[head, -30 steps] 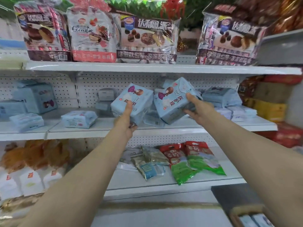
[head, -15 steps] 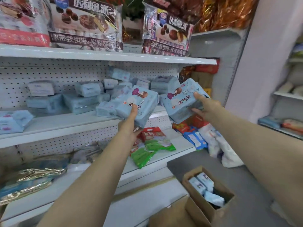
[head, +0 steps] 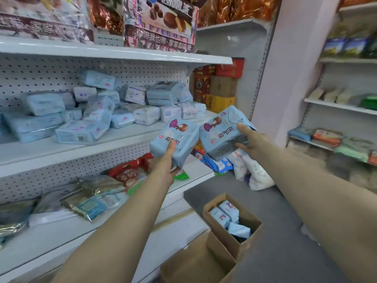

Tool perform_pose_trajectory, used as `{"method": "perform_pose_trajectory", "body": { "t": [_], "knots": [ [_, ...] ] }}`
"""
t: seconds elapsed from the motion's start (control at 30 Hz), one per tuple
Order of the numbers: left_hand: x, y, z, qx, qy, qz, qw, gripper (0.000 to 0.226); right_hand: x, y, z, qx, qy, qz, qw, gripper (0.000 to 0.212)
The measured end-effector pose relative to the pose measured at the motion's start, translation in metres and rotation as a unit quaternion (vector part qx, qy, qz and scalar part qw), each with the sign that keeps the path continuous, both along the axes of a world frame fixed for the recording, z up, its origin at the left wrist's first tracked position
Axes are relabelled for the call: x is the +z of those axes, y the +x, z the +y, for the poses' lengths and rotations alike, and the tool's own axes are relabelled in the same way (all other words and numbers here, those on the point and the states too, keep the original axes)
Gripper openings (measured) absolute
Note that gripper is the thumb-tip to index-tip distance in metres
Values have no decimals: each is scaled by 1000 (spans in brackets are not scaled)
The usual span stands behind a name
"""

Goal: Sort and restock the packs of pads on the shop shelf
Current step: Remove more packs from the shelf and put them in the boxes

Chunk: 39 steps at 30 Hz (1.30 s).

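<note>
The left hand point(head: 165, 172) grips a pale blue pack of pads point(head: 175, 137) from below, thumb pressed on its printed face, held in the air just off the front right corner of the middle shelf point(head: 126, 136). The right hand point(head: 252, 144) clasps a second matching pack point(head: 221, 132) just beside the first, past the shelf's right end. A loose heap of blue packs point(head: 95, 115) lies towards the back of that shelf. On the floor below stands an open cardboard box point(head: 224, 237) with more packs inside

Bright, even light; soft, edge-warped picture
</note>
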<state>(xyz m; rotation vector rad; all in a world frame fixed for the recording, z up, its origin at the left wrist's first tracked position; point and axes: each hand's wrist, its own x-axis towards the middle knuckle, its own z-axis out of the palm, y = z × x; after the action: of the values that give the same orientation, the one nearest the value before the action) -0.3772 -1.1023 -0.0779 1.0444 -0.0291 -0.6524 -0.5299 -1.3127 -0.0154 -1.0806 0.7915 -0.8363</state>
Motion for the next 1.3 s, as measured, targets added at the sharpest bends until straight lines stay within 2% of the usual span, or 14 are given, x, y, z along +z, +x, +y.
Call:
{"method": "perform_pose_trajectory", "body": {
  "t": [0.1, 0.23, 0.33, 0.43, 0.5, 0.57, 0.6, 0.63, 0.73, 0.8, 0.9, 1.03, 1.2, 1.3],
  "knots": [
    [-16, -17, -45, -4, 25, 12, 1000, 46, -18, -27, -34, -23, 17, 9, 1000, 62],
    [-50, -33, -118, -24, 44, 47, 998, 81, -50, -53, -100, -57, 41, 21, 997, 52],
    [-78, -52, -176, -25, 68, 71, 995, 62, -76, -72, -154, -66, 67, 47, 994, 37],
    [-107, -71, -231, -15, 86, 89, 992, 59, -111, -86, -213, -76, 91, 83, 989, 35],
    [-125, -83, -263, -12, 93, 105, 990, 51, -136, -92, -252, -67, 114, 94, 987, 48],
    [-141, -95, -290, -11, 99, 127, 987, 42, -175, -96, -302, -61, 132, 113, 983, 89],
    [-149, -99, -302, -10, 104, 137, 985, 42, -201, -96, -332, -51, 145, 119, 981, 102],
    [-159, -102, -312, -6, 108, 146, 983, 47, -218, -96, -350, -47, 163, 127, 977, 103],
    [-185, -103, -334, 0, 136, 168, 976, 63, -216, -97, -357, -69, 188, 152, 968, 72],
    [-201, -100, -347, -2, 148, 173, 974, 60, -222, -93, -365, -80, 190, 179, 962, 64],
    [-219, -85, -365, 17, 170, 188, 967, 57, -242, -81, -384, -71, 208, 217, 951, 60],
    [-248, -59, -390, 28, 183, 199, 962, 67, -267, -59, -404, -65, 234, 262, 934, 55],
    [-283, -34, -426, 45, 187, 245, 950, 71, -306, -30, -436, -64, 261, 291, 918, 59],
    [-302, -23, -445, 44, 219, 260, 939, 65, -334, -15, -456, -77, 284, 293, 910, 62]
  ]
}}
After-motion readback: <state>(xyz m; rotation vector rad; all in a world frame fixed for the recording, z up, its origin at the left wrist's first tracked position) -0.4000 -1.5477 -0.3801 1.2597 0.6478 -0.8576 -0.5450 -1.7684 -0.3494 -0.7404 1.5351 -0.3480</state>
